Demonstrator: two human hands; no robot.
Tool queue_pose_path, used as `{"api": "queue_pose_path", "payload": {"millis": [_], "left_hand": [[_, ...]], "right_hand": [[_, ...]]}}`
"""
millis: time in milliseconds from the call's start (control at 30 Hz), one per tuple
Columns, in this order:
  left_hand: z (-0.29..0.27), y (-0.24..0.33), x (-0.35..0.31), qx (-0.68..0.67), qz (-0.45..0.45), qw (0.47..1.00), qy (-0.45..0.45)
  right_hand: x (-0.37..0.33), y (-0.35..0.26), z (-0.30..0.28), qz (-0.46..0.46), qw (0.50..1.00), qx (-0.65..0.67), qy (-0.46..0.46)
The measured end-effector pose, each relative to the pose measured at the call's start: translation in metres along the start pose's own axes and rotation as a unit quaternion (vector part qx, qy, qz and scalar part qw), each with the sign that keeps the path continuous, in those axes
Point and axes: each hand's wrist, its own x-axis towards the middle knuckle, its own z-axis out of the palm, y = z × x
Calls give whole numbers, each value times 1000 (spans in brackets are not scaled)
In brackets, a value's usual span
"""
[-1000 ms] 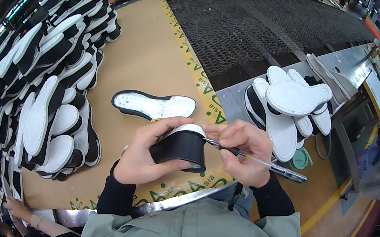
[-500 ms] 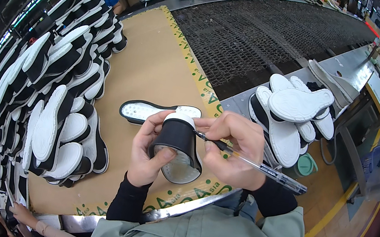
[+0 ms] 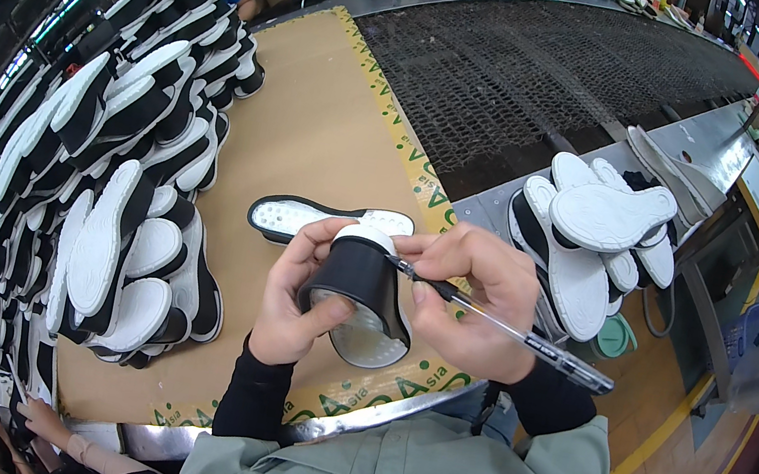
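My left hand (image 3: 289, 307) grips a black-and-white shoe sole (image 3: 354, 278), tilted up so that its black end wall faces me, the thumb pressed inside its hollow. In my right hand (image 3: 480, 300) is a clear-barrelled pen (image 3: 524, 338), pinched near its tip. That tip touches or nearly touches the black wall just below the white rim, on the right side. Behind my hands another sole (image 3: 297, 217) lies on the brown board with its dimpled white inside upward.
Tall stacks of black-and-white soles (image 3: 103, 249) line the left of the brown board (image 3: 292, 100). More soles (image 3: 606, 216) are piled on the metal ledge at right. Beyond lies a dark mesh conveyor (image 3: 531, 71). Another person's hand (image 3: 43, 418) shows at lower left.
The view has shifted slightly, moving the surroundings a little in the picture. Both hands keep their hold on the sole and the pen, with the pen tip still at the black wall.
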Motion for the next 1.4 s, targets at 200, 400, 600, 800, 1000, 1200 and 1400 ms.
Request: {"api": "queue_pose_path", "payload": {"millis": [200, 400, 600, 800, 1000, 1200, 1400], "left_hand": [[-25, -4, 6, -20, -22, 999, -13], [-47, -9, 9, -42, -35, 998, 9], [-60, -15, 15, -66, -27, 997, 24], [-71, -20, 17, -92, -27, 995, 9], [-71, -25, 18, -117, -34, 993, 5], [-72, -26, 18, -113, -33, 993, -2], [-73, -25, 18, -111, -26, 993, 7]], "right_hand": [[-19, 30, 34, -83, 993, 18, 79], [-30, 46, 56, -141, 980, -60, 124], [-40, 53, 67, -128, 982, -66, 120], [-55, 55, 61, -92, 990, -77, 75], [-70, 56, 54, -44, 995, -72, 56], [-78, 51, 51, -26, 995, -80, 57], [-87, 48, 50, 11, 997, -49, 58]]}}
